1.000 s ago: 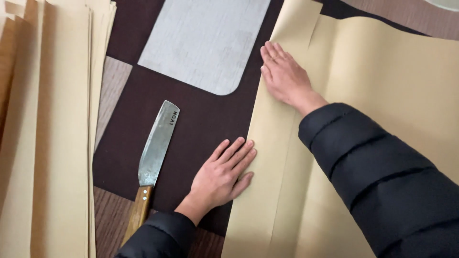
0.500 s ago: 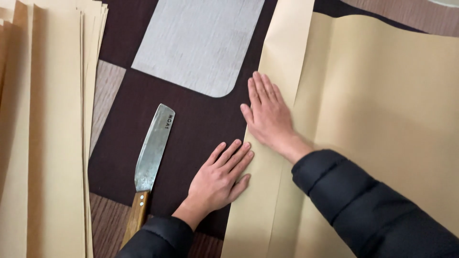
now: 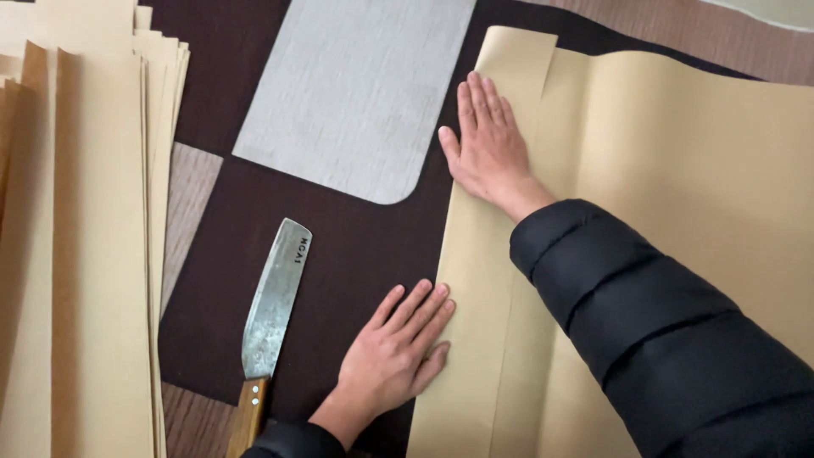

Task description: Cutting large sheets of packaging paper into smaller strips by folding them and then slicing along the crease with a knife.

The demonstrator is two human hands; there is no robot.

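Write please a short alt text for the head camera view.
Two bare hands, left hand and right hand, press flat on the folded edge of a large tan paper sheet. A broad knife lies beside them on the dark patterned floor, with stacked tan sheets further left.

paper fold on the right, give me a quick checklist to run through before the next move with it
1. Right hand flat on the folded strip of the paper: ok.
2. Left hand pressing the fold's lower edge, fingertips on the paper: ok.
3. Fold edge straight between the two hands: ok, as far as it shows.
4. Knife lying apart from both hands, blade on the dark mat: ok.
5. Knife handle fully in view: not ok, it runs off the bottom edge.
6. Stack of cut sheets at left squared up: not ok, edges are fanned.
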